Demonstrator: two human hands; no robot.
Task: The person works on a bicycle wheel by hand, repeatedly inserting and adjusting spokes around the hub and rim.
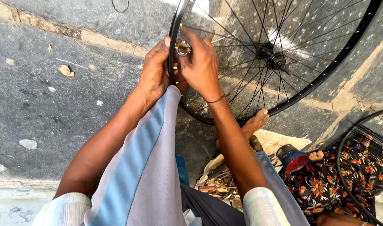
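A black bicycle wheel [325, 71] with thin spokes and a dark hub [275, 58] stands upright in front of me, its rim resting against my raised knee in grey and blue trousers [145, 167]. My left hand [154, 71] grips the rim from the outer side. My right hand [202, 62] reaches through the spokes and pinches a small round metal tool [183, 49] against the rim. A thin dark band circles my right wrist.
Rough grey pavement with small stones lies to the left. A bare foot [254, 123] rests below the wheel. Tools and scraps [218, 182] lie by my legs, next to a dark can with a red end [293, 158]. A person in floral cloth [325, 184] holds another wheel rim [346, 167] at right.
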